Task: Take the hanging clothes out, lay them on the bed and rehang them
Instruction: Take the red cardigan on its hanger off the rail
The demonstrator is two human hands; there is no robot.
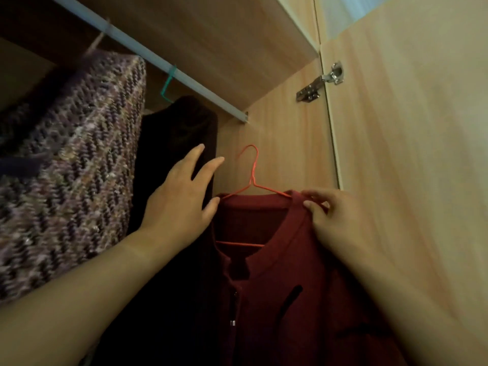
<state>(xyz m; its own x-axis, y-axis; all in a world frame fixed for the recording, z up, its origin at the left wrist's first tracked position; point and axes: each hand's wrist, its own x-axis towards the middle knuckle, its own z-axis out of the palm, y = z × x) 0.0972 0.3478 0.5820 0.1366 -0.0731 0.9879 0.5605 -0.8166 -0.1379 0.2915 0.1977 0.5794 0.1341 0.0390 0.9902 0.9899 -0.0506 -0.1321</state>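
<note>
Dark red, the cardigan (277,286) sits on an orange wire hanger (253,178) low at the right end of the wardrobe, close to the side panel (285,143). The hanger's hook points up into open air, well below the rail (148,52) and catching nothing. The right hand (332,215) carries the load, its fingers and thumb pinching the cardigan's shoulder together with the wire beneath it. The left hand (182,204) is flat with fingers spread, pressing against the black garment (184,122) just beside the cardigan, seemingly to keep a gap.

That black garment hangs from a teal hanger (167,84) hooked on the rail, and further left a purple tweed knit (71,159) hangs there too. A metal hinge (320,81) joins the open door (409,154) at right. The bed is out of view.

One piece is off the rail and two are on it. Whether the cardigan is coming out or going back cannot be told here, so the task may be at its start or near its end.
</note>
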